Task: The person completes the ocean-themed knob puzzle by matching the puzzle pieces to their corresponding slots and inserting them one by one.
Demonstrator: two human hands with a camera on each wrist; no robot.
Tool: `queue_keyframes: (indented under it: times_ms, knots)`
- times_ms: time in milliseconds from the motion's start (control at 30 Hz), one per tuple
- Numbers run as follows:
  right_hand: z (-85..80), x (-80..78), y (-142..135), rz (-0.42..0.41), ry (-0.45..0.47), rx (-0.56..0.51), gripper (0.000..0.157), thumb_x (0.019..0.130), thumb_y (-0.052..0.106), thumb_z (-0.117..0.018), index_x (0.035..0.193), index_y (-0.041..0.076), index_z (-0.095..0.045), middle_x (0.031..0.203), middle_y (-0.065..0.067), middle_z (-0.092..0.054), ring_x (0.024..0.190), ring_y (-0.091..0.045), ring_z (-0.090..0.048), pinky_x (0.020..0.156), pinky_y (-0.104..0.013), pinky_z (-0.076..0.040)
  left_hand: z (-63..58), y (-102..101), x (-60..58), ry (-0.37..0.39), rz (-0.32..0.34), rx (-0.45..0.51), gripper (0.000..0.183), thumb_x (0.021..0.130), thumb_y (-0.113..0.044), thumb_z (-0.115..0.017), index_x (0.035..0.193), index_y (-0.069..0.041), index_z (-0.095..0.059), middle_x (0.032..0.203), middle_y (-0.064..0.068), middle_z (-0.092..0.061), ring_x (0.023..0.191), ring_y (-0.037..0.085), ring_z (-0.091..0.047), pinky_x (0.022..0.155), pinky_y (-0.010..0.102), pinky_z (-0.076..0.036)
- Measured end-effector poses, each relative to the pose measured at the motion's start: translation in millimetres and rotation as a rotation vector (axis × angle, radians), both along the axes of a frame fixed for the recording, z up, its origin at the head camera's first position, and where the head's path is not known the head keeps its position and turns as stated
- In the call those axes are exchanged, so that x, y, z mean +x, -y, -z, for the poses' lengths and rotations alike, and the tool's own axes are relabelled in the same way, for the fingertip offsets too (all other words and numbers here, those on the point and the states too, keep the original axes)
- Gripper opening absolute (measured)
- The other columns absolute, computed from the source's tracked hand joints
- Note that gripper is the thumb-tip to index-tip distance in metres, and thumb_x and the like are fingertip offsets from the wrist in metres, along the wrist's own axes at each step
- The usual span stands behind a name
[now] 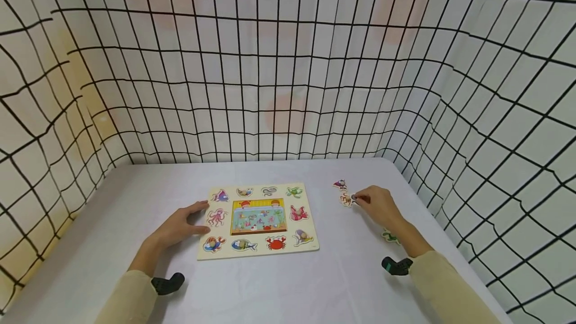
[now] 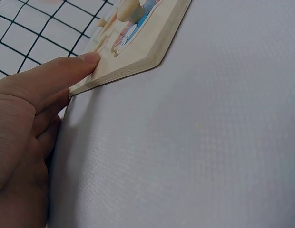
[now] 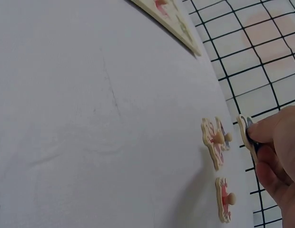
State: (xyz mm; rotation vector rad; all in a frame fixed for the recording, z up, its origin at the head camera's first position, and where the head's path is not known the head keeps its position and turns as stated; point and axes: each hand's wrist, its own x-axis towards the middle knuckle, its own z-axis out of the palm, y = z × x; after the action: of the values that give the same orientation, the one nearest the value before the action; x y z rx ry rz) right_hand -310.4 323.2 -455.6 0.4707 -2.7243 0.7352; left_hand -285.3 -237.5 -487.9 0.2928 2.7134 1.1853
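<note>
A wooden peg-puzzle board [image 1: 258, 241] with sea-animal shapes round a picture of a fish tank lies on the table. My left hand [image 1: 182, 224] rests at its left edge, thumb [image 2: 83, 64] touching the top near a corner, fingers fairly straight. To the right of the board, my right hand [image 1: 378, 209] pinches a small puzzle piece [image 3: 245, 135] between thumb and fingers; its picture is mostly hidden. Just beside it lies an octopus piece [image 1: 345, 199] with a knob, and behind that a purple fish piece [image 1: 340, 184].
A green puzzle piece [image 1: 390, 236] lies beside my right forearm, partly covered by it. In the right wrist view a red knobbed piece [image 3: 224, 199] is on the white tabletop [image 1: 270, 289]. Black wire mesh [image 1: 279, 84] stands round the table's back and sides.
</note>
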Motion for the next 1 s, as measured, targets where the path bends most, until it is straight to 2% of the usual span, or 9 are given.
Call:
queue_keyframes:
  times_ms: [300, 467, 767, 1000]
  knots:
    - [-3.7, -8.3, 14.4, -0.033, 0.013, -0.023, 0.013, 0.095, 0.004, -0.073, 0.106, -0.002, -0.079, 0.100, -0.011, -0.072, 0.089, -0.026, -0.067, 0.074, -0.039, -0.059, 0.4, -0.4, 1.1, 0.006, -0.009, -0.006, 0.085, 0.084, -0.033, -0.087, 0.153, -0.003, -0.048, 0.164, 0.022, -0.032, 0.152, 0.049, -0.017, 0.118, 0.069, -0.015]
    - [-4.7, -14.2, 28.3, -0.056, 0.001, -0.018, 0.012, 0.094, 0.002, -0.074, 0.104, -0.001, -0.080, 0.099, -0.012, -0.072, 0.087, -0.025, -0.068, 0.072, -0.039, -0.058, 0.7, 0.2, 0.7, 0.010, -0.004, 0.025, 0.085, 0.083, -0.031, -0.088, 0.152, -0.002, -0.048, 0.164, 0.021, -0.033, 0.152, 0.048, -0.016, 0.119, 0.068, -0.014]
    - [1.6, -25.8, 48.1, -0.085, -0.001, -0.002, 0.012, 0.094, 0.003, -0.075, 0.105, -0.001, -0.079, 0.097, -0.010, -0.071, 0.086, -0.023, -0.067, 0.074, -0.037, -0.058, -0.2, 0.4, 0.8, 0.003, 0.005, 0.033, 0.084, 0.084, -0.032, -0.087, 0.152, -0.001, -0.048, 0.163, 0.022, -0.034, 0.152, 0.048, -0.017, 0.119, 0.068, -0.014]
    - [0.5, -30.8, 60.2, -0.127, 0.007, 0.005, 0.012, 0.095, 0.004, -0.074, 0.104, 0.000, -0.080, 0.096, -0.008, -0.070, 0.087, -0.023, -0.065, 0.074, -0.038, -0.057, 2.3, 0.8, -0.7, 0.006, -0.002, 0.024, 0.085, 0.084, -0.032, -0.087, 0.152, -0.001, -0.048, 0.163, 0.021, -0.033, 0.152, 0.048, -0.016, 0.119, 0.068, -0.014]
